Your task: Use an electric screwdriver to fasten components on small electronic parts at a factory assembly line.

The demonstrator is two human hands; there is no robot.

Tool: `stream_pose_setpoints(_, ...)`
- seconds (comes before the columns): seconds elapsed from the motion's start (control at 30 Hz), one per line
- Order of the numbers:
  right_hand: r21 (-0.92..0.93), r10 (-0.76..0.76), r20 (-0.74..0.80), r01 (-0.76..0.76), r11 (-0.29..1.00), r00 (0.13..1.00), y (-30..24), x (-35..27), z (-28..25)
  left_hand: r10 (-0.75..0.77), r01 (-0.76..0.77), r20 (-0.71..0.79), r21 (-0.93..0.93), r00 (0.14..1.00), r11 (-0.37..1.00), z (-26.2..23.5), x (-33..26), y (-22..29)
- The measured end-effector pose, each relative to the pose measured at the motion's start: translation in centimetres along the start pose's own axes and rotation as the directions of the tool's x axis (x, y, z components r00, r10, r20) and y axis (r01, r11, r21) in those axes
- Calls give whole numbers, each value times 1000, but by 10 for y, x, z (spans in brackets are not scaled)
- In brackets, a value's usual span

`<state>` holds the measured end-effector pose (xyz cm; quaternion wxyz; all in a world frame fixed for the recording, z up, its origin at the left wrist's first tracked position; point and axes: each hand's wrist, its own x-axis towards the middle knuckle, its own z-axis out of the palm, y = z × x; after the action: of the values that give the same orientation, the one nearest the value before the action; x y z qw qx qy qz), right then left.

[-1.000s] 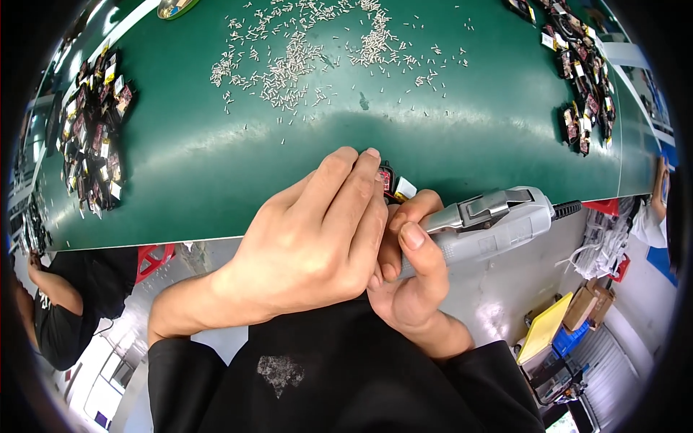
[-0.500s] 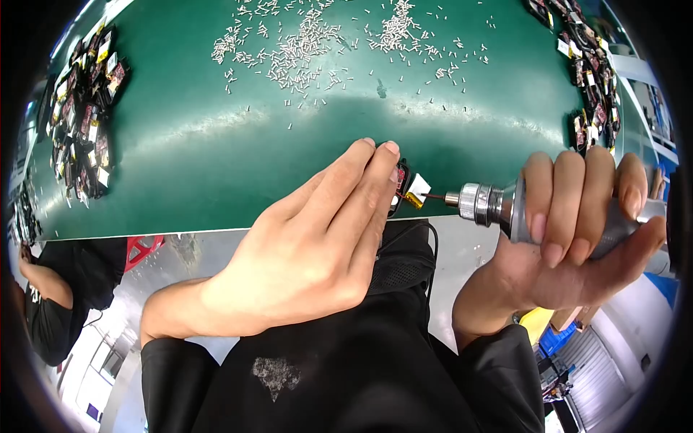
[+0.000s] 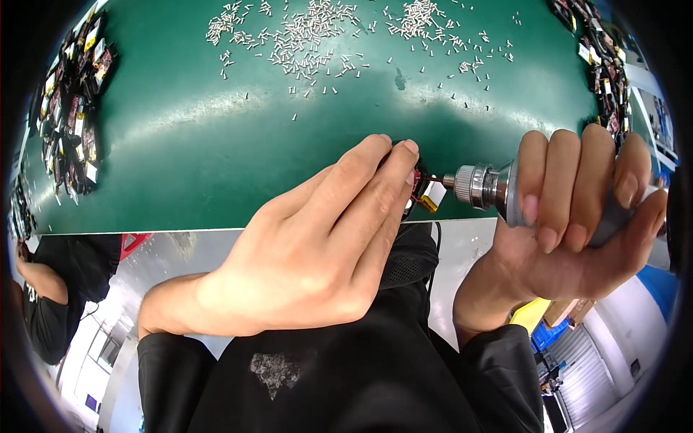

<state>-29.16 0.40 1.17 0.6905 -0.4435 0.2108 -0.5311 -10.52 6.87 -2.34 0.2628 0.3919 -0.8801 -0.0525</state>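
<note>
Beside the table's near edge, my left hand point(image 3: 310, 242) lies over a small black electronic unit point(image 3: 434, 195), fingers together and pressing on it. Most of the unit is hidden beneath the fingers; red board, thin wires and a white and yellow piece show past the fingertips. My right hand point(image 3: 577, 209) is wrapped round a grey electric screwdriver point(image 3: 476, 186) with a silver collar, held nearly level and pointing left. Its thin bit reaches the unit close to my left fingertips; whether it sits in a screw cannot be made out.
Many small silver screws point(image 3: 310, 47) lie scattered over the far part of the green table point(image 3: 202, 166). Heaps of similar black units lie at the left point(image 3: 76, 115) and the right point(image 3: 606, 79). Another person's arm point(image 3: 45, 280) shows at lower left.
The screwdriver's bit has moved from over the white and yellow piece to the red board, nearer my left fingertips. The left hand keeps its hold on the unit. The whole view has shifted slightly.
</note>
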Motion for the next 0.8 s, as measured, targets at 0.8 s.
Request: stream_pose_setpoints(0.8, 272, -284, 152, 236, 933, 947, 4, -3, 0, -231, 233, -45, 65, 972, 970, -71, -37, -17)
